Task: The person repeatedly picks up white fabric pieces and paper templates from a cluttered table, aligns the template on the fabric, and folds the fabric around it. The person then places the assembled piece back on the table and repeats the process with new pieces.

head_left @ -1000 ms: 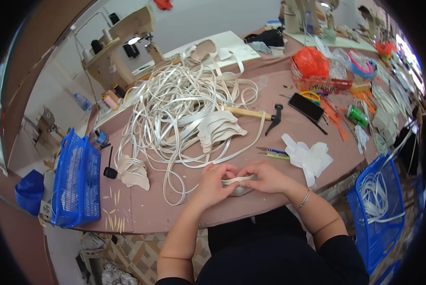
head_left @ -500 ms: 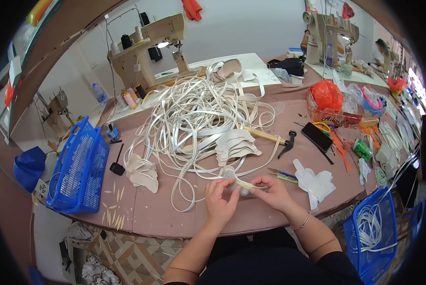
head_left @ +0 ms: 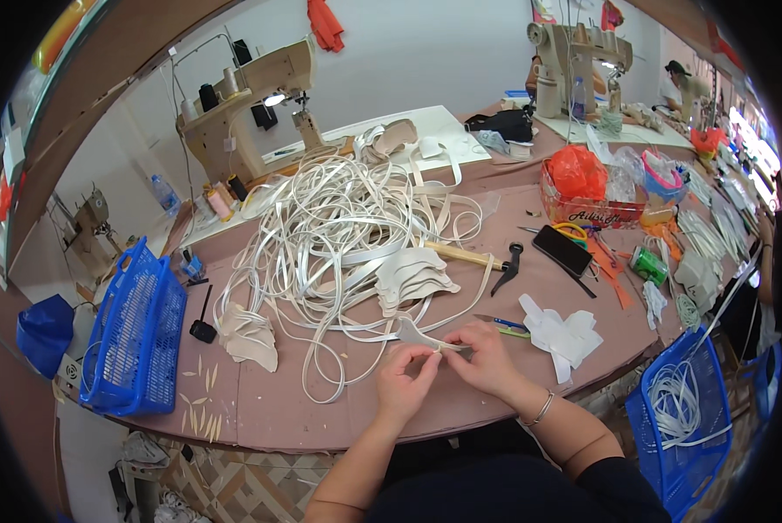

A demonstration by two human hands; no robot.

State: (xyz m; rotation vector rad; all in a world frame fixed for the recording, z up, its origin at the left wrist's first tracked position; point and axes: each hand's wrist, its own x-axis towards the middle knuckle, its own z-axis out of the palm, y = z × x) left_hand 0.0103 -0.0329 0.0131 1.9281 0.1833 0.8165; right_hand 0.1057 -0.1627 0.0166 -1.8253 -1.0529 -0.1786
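Near the table's front edge, my left hand [head_left: 406, 381] and my right hand [head_left: 482, 356] meet at their fingertips. Both are closed in a pinch on a small pale leather piece [head_left: 415, 334], whose upper part stands out beyond the fingers. Its lower edge is hidden by my fingers. Just past it lies a stack of cream cut leather pieces [head_left: 414, 281]. Behind that rises a big tangled heap of white leather strips [head_left: 338, 222]. Another pile of cut pieces [head_left: 248, 336] rests to the left. Beside my right hand are green-handled thread snips [head_left: 513, 330], partly hidden.
A hammer [head_left: 469, 256], a black phone [head_left: 562, 252] and white cut pieces [head_left: 561, 336] lie to the right. Blue baskets stand at the left [head_left: 134, 340] and lower right [head_left: 683, 427]. Farther back are sewing machines [head_left: 247, 109] and a box with a red bag [head_left: 577, 174].
My fingertips have come closer together on the leather piece, and less of it shows between them. The whole view has shifted a little, so the table sits farther left and lower.
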